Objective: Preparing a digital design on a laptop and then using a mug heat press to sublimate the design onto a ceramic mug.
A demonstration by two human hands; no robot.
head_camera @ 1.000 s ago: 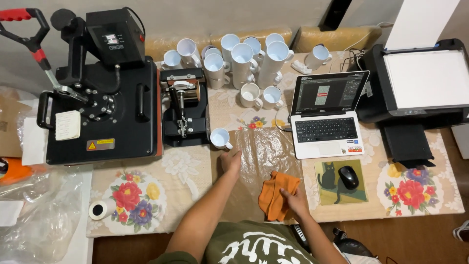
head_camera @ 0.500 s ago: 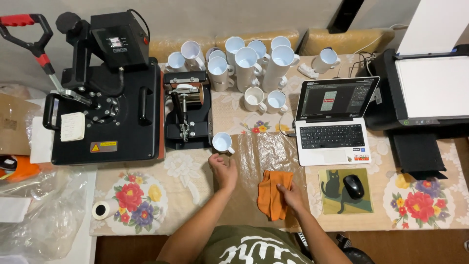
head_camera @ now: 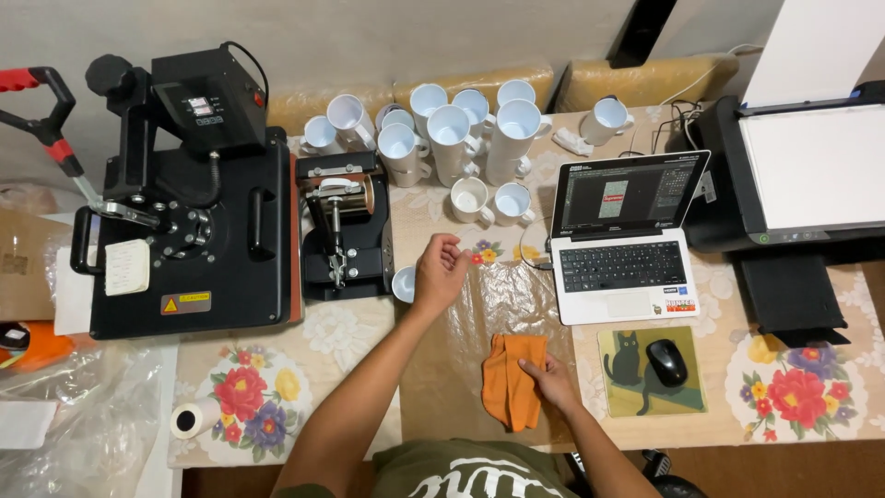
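Orange cloth [head_camera: 513,380] lies folded on the desk [head_camera: 350,337], on a sheet of clear plastic just in front of the white laptop [head_camera: 622,242], a little toward the laptop's left corner. Of the two hands, the right hand [head_camera: 550,376] presses its fingers onto the cloth's right edge, pinning it against the desk rather than lifting it. The left hand [head_camera: 439,272] hovers to the left of the laptop with its fingers loosely curled and nothing between them; a small white mug [head_camera: 404,283] sits just beside it, partly hidden by the wrist, and whether the hand touches it cannot be told. Left of the laptop, beyond that hand, stands a black mug press [head_camera: 343,226], and further left a large black heat press [head_camera: 189,212] with a red-tipped handle. Behind the laptop's left side a cluster of white mugs [head_camera: 452,134] crowds the back of the desk. A black printer [head_camera: 797,180] sits to the right of the laptop, and a black mouse [head_camera: 666,361] rests on a cat-patterned pad [head_camera: 627,373] in front of the laptop's right half. A roll of tape [head_camera: 194,418] lies far to the left, at the desk's near edge.
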